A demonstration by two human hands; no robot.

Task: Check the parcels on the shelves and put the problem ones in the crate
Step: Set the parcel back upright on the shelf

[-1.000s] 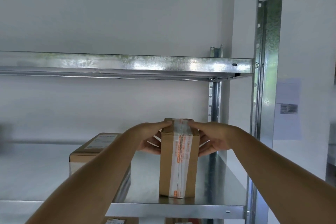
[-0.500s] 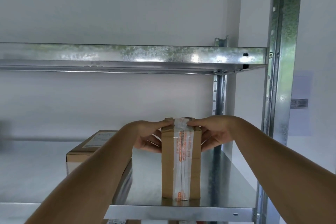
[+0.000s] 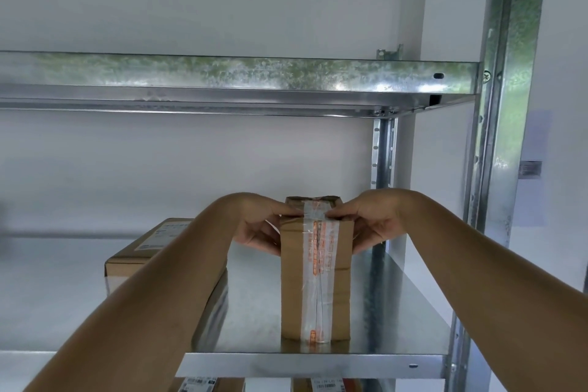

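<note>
A narrow brown cardboard parcel [image 3: 315,283] stands upright near the front of a metal shelf [image 3: 311,365], with clear tape printed in orange running down its front. My left hand [image 3: 259,226] grips its upper left side, thumb on the top edge. My right hand [image 3: 370,223] grips its upper right side the same way. A flatter brown parcel [image 3: 152,245] with a white label lies to the left, partly behind my left forearm. No crate is in view.
An upper metal shelf [image 3: 235,79] spans the frame above the parcels. A steel upright [image 3: 506,137] rises at the right, a rear post [image 3: 381,162] behind it. Labelled parcels [image 3: 324,386] show on the shelf below. White wall lies behind.
The view has shifted closer and a little to the left, so the shelf frame sits further right. Both hands have kept their hold on the upright parcel, which still stands on the shelf.
</note>
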